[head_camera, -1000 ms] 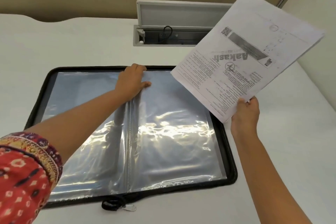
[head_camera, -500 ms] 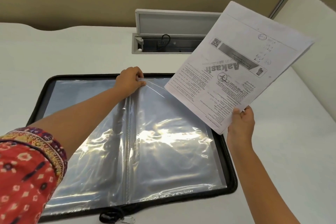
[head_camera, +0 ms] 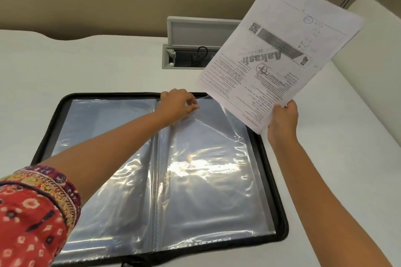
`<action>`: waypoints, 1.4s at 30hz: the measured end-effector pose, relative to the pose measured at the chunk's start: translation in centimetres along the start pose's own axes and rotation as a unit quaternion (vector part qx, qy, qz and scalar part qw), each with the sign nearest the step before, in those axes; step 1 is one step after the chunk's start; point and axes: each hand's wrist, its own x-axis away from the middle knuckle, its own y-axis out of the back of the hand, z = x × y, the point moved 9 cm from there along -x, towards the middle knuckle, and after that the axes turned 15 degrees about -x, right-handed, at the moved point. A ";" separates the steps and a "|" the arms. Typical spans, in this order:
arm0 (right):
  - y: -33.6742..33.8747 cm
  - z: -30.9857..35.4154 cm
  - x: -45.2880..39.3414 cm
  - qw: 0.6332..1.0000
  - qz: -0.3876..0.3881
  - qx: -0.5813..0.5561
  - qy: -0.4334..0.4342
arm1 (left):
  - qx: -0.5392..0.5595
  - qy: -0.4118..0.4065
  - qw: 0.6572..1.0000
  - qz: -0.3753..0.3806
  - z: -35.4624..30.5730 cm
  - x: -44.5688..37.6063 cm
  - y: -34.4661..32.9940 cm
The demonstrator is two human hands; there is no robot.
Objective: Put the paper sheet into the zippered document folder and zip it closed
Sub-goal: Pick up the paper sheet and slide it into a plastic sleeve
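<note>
Paper sheet (head_camera: 280,54): gripped by your right hand (head_camera: 282,121) above the open zippered document folder (head_camera: 269,158); left hand (head_camera: 178,104) pinches the clear sleeve (head_camera: 208,165) top edge—lift it wider, then feed one sheet corner in squarely.

Black zippered document folder (head_camera: 280,182) lay open flat on the white table (head_camera: 86,67), clear plastic sleeves (head_camera: 208,180) inside. Left hand (head_camera: 176,104) sat at the far edge, near the spine, pinching a sleeve edge. Right hand (head_camera: 282,119) held the printed paper sheet (head_camera: 280,54) above the far right corner. Grey cable box with raised lid (head_camera: 186,50) sat behind the folder.
</note>
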 end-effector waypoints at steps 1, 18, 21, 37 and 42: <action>-0.8 0.2 -0.4 1.000 0.007 -0.008 -0.003 | 0.002 -0.022 1.000 -0.005 -0.8 0.2 0.1; -12.3 0.6 -2.1 0.995 0.095 0.000 -0.001 | -0.080 -0.136 0.987 -0.016 -6.2 2.4 -1.7; -13.6 -0.2 -1.4 0.994 0.109 0.033 0.003 | -0.083 -0.132 0.988 -0.021 -6.4 2.1 -1.7; -14.6 -1.8 -0.3 0.970 0.119 0.205 0.048 | -0.062 -0.134 0.987 -0.060 -6.5 1.7 -0.9; -13.2 -0.9 0.0 0.965 0.110 0.219 0.094 | -0.005 -0.149 0.987 -0.066 -6.7 1.5 -0.4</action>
